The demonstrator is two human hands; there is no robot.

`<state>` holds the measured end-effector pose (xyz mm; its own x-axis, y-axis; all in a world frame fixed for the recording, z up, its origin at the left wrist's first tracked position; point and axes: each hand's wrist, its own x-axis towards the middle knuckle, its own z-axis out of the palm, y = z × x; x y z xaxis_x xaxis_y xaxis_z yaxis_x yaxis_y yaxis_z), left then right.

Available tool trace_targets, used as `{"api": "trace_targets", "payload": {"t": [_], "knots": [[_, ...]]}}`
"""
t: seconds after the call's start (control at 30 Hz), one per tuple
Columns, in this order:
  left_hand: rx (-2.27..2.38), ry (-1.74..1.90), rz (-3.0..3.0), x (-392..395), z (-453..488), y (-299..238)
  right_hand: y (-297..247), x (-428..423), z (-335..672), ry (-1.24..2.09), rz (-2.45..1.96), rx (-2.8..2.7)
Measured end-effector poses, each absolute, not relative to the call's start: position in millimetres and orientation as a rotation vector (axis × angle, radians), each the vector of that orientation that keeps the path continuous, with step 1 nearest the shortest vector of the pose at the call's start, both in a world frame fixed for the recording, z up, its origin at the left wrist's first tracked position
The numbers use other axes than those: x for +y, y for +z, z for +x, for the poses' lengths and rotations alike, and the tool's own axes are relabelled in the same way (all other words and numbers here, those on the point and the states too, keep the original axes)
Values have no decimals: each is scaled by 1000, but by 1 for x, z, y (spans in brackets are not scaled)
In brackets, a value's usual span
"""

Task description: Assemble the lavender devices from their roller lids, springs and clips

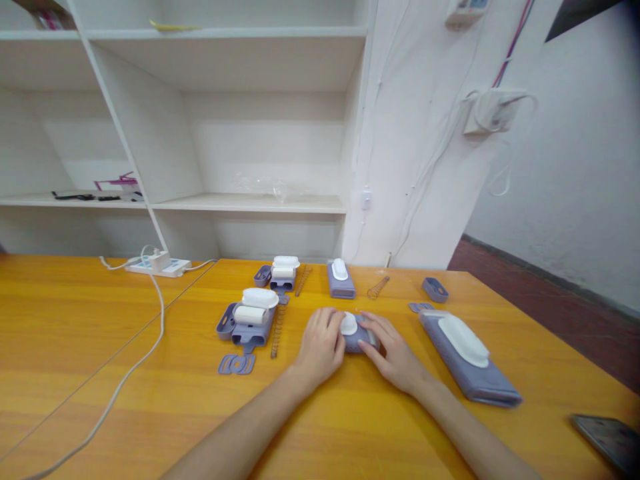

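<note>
In front of me on the table is a purple-grey plastic case [356, 342] with a white oval piece on its top. My left hand [321, 339] grips its left end, the fingers curled and partly covering the white piece. At the right end, my right hand [393, 348] holds it between thumb and fingers. To the right lies a longer purple-grey case [480, 383] with a white oval piece [464, 340]. A smaller similar case [342, 291] stands just behind my hands. The underside of the held case is hidden.
Left of my hands is a set of purple-grey parts [250, 337] with a white roller [251, 315], a coil spring [277, 333] and a flat slotted piece [237, 364]. Behind it sits a similar set [283, 283]. A phone-like dark object [607, 437] lies front right; a power strip [160, 265] trails cable at left.
</note>
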<state>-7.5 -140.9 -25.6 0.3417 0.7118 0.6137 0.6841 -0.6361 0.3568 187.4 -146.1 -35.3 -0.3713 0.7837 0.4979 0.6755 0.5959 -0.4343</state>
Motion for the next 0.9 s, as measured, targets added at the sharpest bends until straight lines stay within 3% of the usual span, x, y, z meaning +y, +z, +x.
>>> {"api": "trace_targets", "payload": {"t": [0.33, 0.9], "knots": [[1697, 1272, 2452, -138, -7, -32, -32, -147, 184, 121, -1168, -2154], [1065, 1285, 2419, -133, -20, -26, -31, -157, 179, 215, -1192, -2187]]}}
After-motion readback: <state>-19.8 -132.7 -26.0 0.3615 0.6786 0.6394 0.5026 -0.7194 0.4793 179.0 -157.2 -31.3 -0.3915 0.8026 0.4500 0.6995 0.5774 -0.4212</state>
